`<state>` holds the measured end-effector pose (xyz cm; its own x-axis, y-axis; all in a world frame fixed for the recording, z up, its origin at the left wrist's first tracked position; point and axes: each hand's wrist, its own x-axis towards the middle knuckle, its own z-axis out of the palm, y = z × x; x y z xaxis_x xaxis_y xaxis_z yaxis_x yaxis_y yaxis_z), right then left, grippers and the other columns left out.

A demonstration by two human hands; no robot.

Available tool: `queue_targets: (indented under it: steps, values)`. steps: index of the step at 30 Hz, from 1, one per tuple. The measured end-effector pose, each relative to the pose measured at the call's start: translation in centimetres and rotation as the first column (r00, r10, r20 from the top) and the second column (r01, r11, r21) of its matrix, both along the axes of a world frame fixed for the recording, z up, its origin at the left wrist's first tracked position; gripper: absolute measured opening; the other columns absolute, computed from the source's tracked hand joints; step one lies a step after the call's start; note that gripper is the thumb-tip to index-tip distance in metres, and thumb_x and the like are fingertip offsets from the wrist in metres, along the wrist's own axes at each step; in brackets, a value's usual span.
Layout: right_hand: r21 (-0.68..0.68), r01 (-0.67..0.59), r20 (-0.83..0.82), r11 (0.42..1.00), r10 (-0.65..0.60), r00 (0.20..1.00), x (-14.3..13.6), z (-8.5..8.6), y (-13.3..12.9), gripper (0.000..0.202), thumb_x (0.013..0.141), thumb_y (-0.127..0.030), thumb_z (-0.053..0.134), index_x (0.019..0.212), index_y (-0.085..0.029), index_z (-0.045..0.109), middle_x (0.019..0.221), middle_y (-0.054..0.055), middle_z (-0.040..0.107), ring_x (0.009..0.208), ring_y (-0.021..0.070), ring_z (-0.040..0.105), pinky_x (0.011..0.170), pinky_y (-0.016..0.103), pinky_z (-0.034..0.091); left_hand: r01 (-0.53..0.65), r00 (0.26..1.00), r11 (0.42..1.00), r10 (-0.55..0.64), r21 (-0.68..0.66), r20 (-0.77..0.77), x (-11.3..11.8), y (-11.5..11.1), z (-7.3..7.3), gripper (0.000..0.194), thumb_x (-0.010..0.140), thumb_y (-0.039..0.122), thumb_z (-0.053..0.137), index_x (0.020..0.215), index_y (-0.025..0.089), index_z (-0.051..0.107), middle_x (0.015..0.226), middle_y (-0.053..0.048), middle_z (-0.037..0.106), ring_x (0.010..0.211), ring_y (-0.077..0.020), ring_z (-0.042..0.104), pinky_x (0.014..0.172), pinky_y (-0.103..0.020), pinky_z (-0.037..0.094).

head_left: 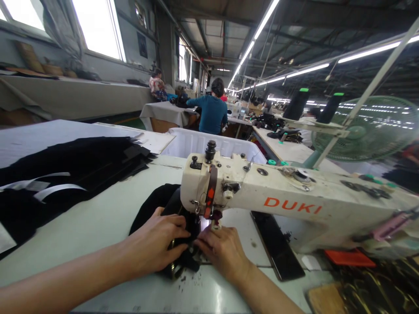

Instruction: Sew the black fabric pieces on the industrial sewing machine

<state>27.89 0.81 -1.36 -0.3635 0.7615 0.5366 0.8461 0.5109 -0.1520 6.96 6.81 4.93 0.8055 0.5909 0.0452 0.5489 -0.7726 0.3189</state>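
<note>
A piece of black fabric [149, 205] lies bunched under the head of a white sewing machine [242, 187] marked DUKI. My left hand [165, 240] presses on this fabric left of the needle area, its fingers curled around a fold. A gold-coloured edging, perhaps a zipper, shows beneath that hand. Just in front of the presser foot, my right hand [222, 250] pinches the fabric's right edge with its fingertips. The needle and the exact spot under the foot are mostly hidden by the hands and the machine head.
Stacked black fabric pieces [85, 174] with white strips cover the table's left. A dark phone-like slab [278, 246] lies under the machine arm. Behind the machine stand a white plastic bin [216, 141] and a person in a blue top [211, 113]. A green fan [376, 128] is at right.
</note>
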Motion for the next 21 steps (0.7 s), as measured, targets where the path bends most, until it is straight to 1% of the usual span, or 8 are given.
queue_targets:
  steps: [3,5,8,12,14,16,18,21]
  values:
    - [0.012,0.04,-0.011,0.999,-0.04,0.999,-0.2,-0.2,-0.1,0.02,0.091,-0.034,0.07,0.077,-0.02,0.067,0.074,0.001,0.071,0.066,0.0143,0.065,0.055,0.024,0.042,-0.057,0.998,0.987,0.052,-0.153,-0.036,-0.1,0.1,-0.1,0.026,0.091,0.028,0.057,0.11,0.033,0.074,0.109,-0.004,0.067,0.102,-0.0263,0.066,0.109,-0.059,0.029]
    - [0.01,0.058,-0.019,0.998,-0.058,0.998,-0.3,-0.3,-0.2,0.015,0.09,-0.033,0.071,0.079,-0.022,0.069,0.074,0.0,0.07,0.067,0.0143,0.064,0.057,0.025,0.042,-0.078,0.997,0.983,0.072,-0.169,-0.039,-0.1,0.2,-0.2,0.025,0.092,0.029,0.056,0.109,0.034,0.074,0.111,-0.004,0.067,0.104,-0.0266,0.065,0.11,-0.061,0.026]
    - [-0.003,0.082,-0.033,0.997,-0.082,0.996,-0.5,-0.4,-0.1,0.007,0.088,-0.03,0.073,0.086,-0.024,0.071,0.079,-0.001,0.071,0.071,0.0155,0.064,0.06,0.026,0.044,-0.082,0.996,0.988,0.079,-0.133,-0.029,-0.2,0.3,-0.6,0.025,0.093,0.029,0.054,0.105,0.035,0.075,0.106,-0.003,0.067,0.1,-0.0256,0.065,0.107,-0.059,0.03]
    - [-0.033,0.068,-0.039,0.997,-0.07,0.997,-0.9,-0.3,-0.2,0.006,0.088,-0.03,0.072,0.085,-0.025,0.072,0.08,-0.001,0.072,0.075,0.0162,0.064,0.064,0.027,0.045,-0.044,0.999,0.998,0.044,-0.043,0.003,-0.4,0.5,-1.1,0.03,0.096,0.025,0.047,0.097,0.032,0.076,0.096,-0.002,0.067,0.092,-0.0217,0.066,0.098,-0.045,0.04]
    - [-0.083,0.083,-0.076,0.993,-0.089,0.993,-1.3,-0.2,-0.3,0.006,0.087,-0.028,0.071,0.082,-0.025,0.073,0.081,0.0,0.072,0.078,0.0171,0.064,0.066,0.028,0.045,-0.033,0.999,0.999,0.033,-0.01,0.005,-0.5,0.5,-1.1,0.028,0.095,0.026,0.049,0.101,0.033,0.076,0.101,-0.003,0.067,0.094,-0.0217,0.066,0.096,-0.042,0.043]
    - [-0.157,0.123,-0.156,0.98,-0.147,0.977,-1.8,-0.1,-0.4,0.003,0.084,-0.025,0.073,0.081,-0.026,0.075,0.081,0.0,0.072,0.078,0.0182,0.064,0.066,0.029,0.045,-0.031,0.999,1.0,0.031,-0.002,-0.024,-0.6,0.4,-1.1,0.027,0.092,0.032,0.057,0.114,0.034,0.073,0.118,-0.005,0.065,0.099,-0.0253,0.066,0.095,-0.044,0.045]
    - [-0.223,0.175,-0.23,0.959,-0.227,0.946,-2.3,-0.1,-0.5,0.004,0.081,-0.024,0.076,0.079,-0.028,0.077,0.079,0.0,0.072,0.075,0.0192,0.064,0.069,0.032,0.045,-0.034,0.997,0.999,0.034,-0.002,-0.069,-0.4,0.2,-1.0,0.036,0.085,0.033,0.063,0.121,0.032,0.07,0.126,-0.009,0.062,0.103,-0.0307,0.065,0.095,-0.05,0.046]
    - [-0.286,0.225,-0.286,0.932,-0.307,0.908,-2.9,-0.2,-0.3,0.007,0.077,-0.025,0.079,0.072,-0.028,0.078,0.078,0.002,0.072,0.077,0.0222,0.065,0.076,0.038,0.047,-0.031,0.997,0.999,0.034,0.038,-0.072,0.1,-0.1,-1.2,0.033,0.076,0.024,0.064,0.108,0.026,0.074,0.113,-0.011,0.069,0.097,-0.033,0.068,0.097,-0.056,0.043]
